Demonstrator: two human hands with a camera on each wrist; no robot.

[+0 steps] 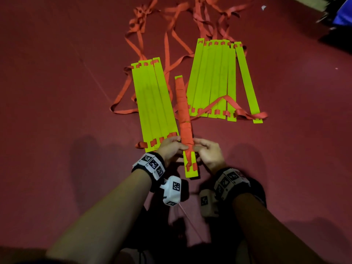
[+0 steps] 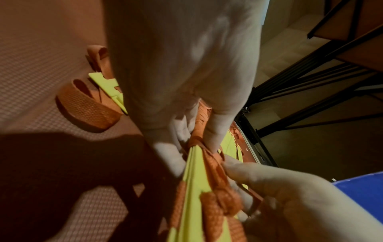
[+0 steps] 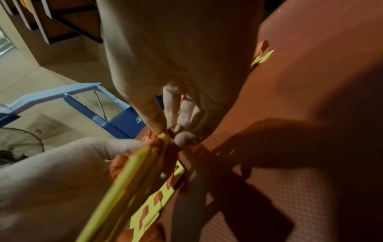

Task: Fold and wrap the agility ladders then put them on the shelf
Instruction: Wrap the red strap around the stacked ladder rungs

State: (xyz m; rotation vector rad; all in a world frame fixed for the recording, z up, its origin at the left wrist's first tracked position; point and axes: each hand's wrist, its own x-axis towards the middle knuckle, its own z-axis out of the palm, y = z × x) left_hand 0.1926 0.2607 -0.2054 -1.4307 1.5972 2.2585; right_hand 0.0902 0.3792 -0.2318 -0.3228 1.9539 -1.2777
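A folded ladder bundle (image 1: 184,121), yellow rungs wound in orange strap, lies lengthwise in front of me on the red floor. My left hand (image 1: 172,147) grips its near end from the left, thumb over the strap. My right hand (image 1: 204,150) pinches the strap at the same spot from the right. In the left wrist view the left fingers (image 2: 215,129) curl round the bundle (image 2: 194,185). In the right wrist view the right fingertips (image 3: 182,137) meet at the bundle's (image 3: 132,176) edge. Two unwrapped ladders lie flat: one stack (image 1: 154,103) on the left, another (image 1: 217,80) on the right.
Loose orange straps (image 1: 171,25) trail in a tangle across the floor beyond the ladders. A dark metal shelf frame (image 2: 311,78) stands to one side. A blue bin (image 3: 116,114) and a floor fan (image 3: 18,147) sit off the mat.
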